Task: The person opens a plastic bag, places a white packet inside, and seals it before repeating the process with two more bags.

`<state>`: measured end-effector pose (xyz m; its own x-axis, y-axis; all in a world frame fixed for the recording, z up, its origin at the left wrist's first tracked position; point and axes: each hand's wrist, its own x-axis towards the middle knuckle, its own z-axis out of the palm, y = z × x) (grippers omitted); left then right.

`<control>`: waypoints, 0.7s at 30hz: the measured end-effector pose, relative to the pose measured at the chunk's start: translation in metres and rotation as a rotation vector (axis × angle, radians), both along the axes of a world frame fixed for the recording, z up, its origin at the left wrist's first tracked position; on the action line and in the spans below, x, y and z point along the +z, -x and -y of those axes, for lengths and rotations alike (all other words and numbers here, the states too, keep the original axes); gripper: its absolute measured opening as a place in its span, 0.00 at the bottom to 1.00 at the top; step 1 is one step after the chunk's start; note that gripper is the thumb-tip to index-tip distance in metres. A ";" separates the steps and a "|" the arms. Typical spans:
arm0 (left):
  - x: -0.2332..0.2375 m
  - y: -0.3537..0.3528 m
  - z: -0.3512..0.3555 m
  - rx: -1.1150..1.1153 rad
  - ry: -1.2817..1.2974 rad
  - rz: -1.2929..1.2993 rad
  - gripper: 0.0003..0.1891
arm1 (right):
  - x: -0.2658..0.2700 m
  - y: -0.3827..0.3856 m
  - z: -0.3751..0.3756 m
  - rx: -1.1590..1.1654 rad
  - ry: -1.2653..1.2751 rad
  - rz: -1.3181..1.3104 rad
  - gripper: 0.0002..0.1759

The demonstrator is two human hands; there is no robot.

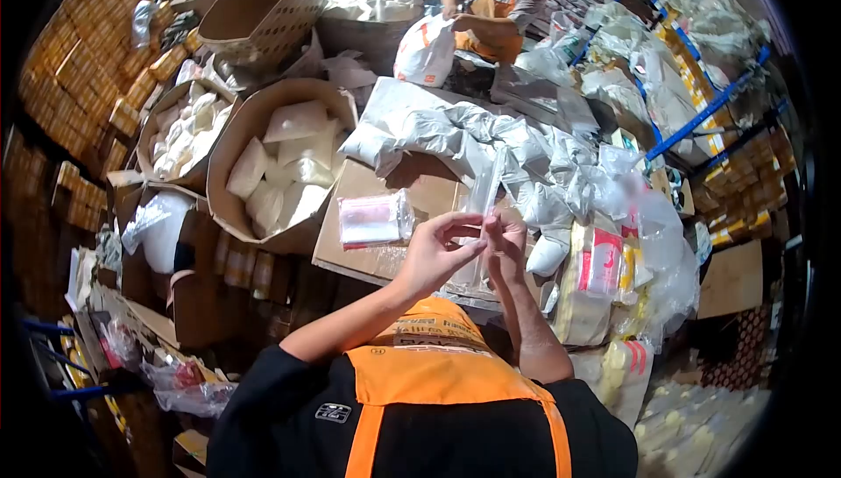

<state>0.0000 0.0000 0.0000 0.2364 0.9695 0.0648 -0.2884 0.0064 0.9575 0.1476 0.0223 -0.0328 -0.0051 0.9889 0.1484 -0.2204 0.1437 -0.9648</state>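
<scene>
My left hand [445, 248] and my right hand [505, 248] meet in front of my chest, over the table's near side. Between them stands a narrow, clear plastic bag [487, 182], upright, its edge pinched in the fingers of both. Part of the bag hangs below, behind the hands. Left of my left hand, a clear pack with pink and white contents [375, 219] lies on a flat cardboard surface [355, 256]. Just beyond the hands, several filled white bags [473, 132] lie in a row.
Large round cardboard bins [219, 158] holding white packets [302, 171] stand to the left. Across the table a person [495, 9] handles a white bag [425, 50]. Plastic-wrapped pink and yellow packs [603, 259] lie at right, near a blue rack bar [710, 110].
</scene>
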 end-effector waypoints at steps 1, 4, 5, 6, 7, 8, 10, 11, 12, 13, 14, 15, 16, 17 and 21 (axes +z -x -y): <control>0.001 -0.002 -0.002 -0.009 0.031 0.044 0.22 | 0.002 0.002 -0.001 -0.021 -0.016 0.019 0.28; -0.005 0.005 0.002 -0.016 0.071 0.081 0.22 | 0.007 0.006 -0.002 -0.067 -0.134 0.306 0.28; -0.006 0.011 0.001 -0.009 0.060 0.054 0.22 | 0.007 0.012 -0.004 -0.085 -0.166 0.360 0.29; -0.009 0.017 0.001 -0.002 0.054 0.048 0.20 | 0.003 0.020 -0.004 -0.079 -0.181 0.339 0.30; -0.013 0.019 0.000 0.012 0.056 0.049 0.20 | -0.001 0.020 -0.008 -0.066 -0.190 0.349 0.30; -0.017 0.021 0.000 -0.003 0.069 0.116 0.19 | -0.005 0.020 -0.009 -0.031 -0.172 0.301 0.31; -0.015 0.027 0.000 -0.017 0.117 0.211 0.17 | -0.006 0.023 -0.010 0.009 -0.158 0.251 0.31; -0.017 0.030 0.001 -0.008 0.113 0.209 0.17 | -0.006 0.026 -0.009 0.046 -0.111 0.235 0.32; -0.019 0.032 0.001 0.014 0.133 0.241 0.16 | -0.006 0.029 -0.009 0.083 -0.065 0.221 0.33; -0.021 0.034 0.000 0.033 0.152 0.272 0.14 | -0.007 0.033 -0.009 0.089 -0.070 0.217 0.33; -0.022 0.036 0.001 0.039 0.147 0.272 0.14 | -0.007 0.035 -0.010 0.077 -0.104 0.258 0.33; -0.022 0.039 0.002 0.028 0.166 0.257 0.15 | -0.007 0.038 -0.011 0.066 -0.139 0.298 0.33; -0.021 0.044 0.002 0.022 0.185 0.239 0.15 | -0.003 0.040 -0.010 0.095 -0.149 0.319 0.33; -0.021 0.048 0.003 0.039 0.181 0.237 0.15 | -0.009 0.040 -0.010 0.113 -0.115 0.278 0.32; -0.030 0.054 0.008 0.051 0.186 0.249 0.14 | -0.008 0.050 -0.004 0.168 -0.016 0.192 0.25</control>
<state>-0.0542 -0.0075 -0.0305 0.1867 0.9803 -0.0649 -0.5184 0.1544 0.8411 0.0972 0.0266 -0.0412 -0.1989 0.9693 0.1442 -0.0551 0.1359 -0.9892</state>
